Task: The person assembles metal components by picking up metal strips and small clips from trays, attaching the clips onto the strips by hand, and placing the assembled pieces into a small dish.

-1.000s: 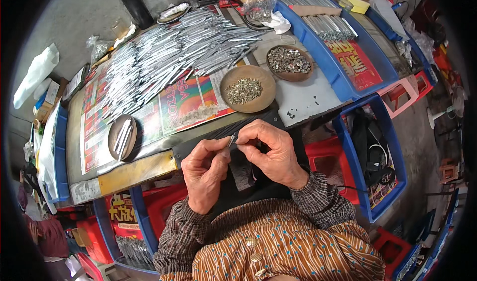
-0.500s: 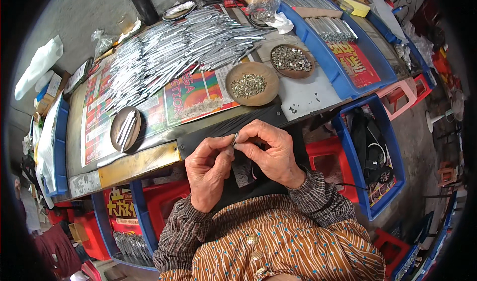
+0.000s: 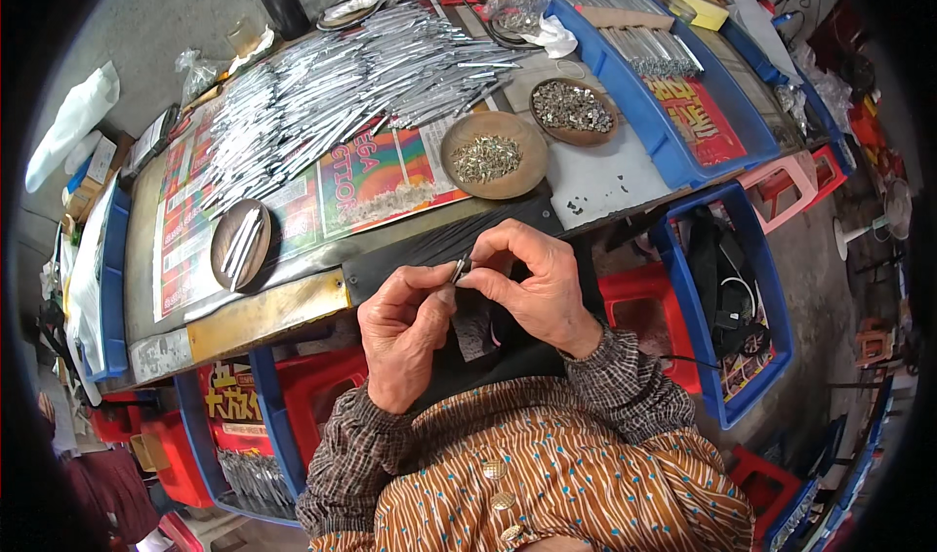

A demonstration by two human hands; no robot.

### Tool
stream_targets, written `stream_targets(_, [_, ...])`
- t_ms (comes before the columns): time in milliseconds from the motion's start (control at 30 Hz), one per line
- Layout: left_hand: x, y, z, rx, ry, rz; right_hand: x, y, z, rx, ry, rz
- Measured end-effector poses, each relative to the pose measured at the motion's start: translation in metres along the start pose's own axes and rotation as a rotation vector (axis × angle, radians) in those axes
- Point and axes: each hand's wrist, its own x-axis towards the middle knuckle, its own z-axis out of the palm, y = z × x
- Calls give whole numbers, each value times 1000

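In front of my chest, at the table's near edge, both hands meet fingertip to fingertip. My left hand (image 3: pixel 405 337) pinches a small dark and silvery metal piece (image 3: pixel 459 270) between thumb and forefinger. My right hand (image 3: pixel 535 284) is closed in a pinch at the same piece, thumb and forefinger at its upper end. Fingers cover much of it, so its exact kind is unclear. Just beyond lies a round wooden dish (image 3: pixel 527 166) of small brassy metal parts (image 3: pixel 486 159). A second wooden dish (image 3: pixel 609 130) behind it holds small silvery parts (image 3: pixel 573 107).
A large heap of thin silvery rods (image 3: pixel 342 93) covers the table's far left. A small wooden bowl (image 3: pixel 256 269) holds a few rods. Right stands a blue tray (image 3: pixel 634 103) with rows of rods. Below are another blue tray (image 3: pixel 717 406) and a red stool (image 3: pixel 644 308).
The small metal piece shows more clearly between my fingertips, and my right hand has shifted slightly up. The table appears a little further left in view.
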Motion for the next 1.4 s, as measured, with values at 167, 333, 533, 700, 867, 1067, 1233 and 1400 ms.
stream_targets(167, [7,4,-5,605,-58,368,16,-9,-15,-515,-10,-504])
stream_targets(333, [7,7,-3,615,-58,334,14,-5,-15,-452,-77,-430])
stream_targets(533, [3,-3,-2,242,30,153,6,-2,3,-163,-74,-214])
stream_targets(700, [4,-4,1,116,43,139,3,11,12,-291,51,-412])
stream_targets(867, [5,-5,0,76,48,118,5,13,16,-420,80,-508])
stream_targets(1067, [3,-7,-3,66,54,107,8,13,15,-355,83,-416])
stream_targets(1233, [3,-2,-2,69,68,82,0,3,3,-95,-7,-65])
stream_targets(1400, [-1,-4,-2,122,74,94,16,4,5,-301,42,-83])
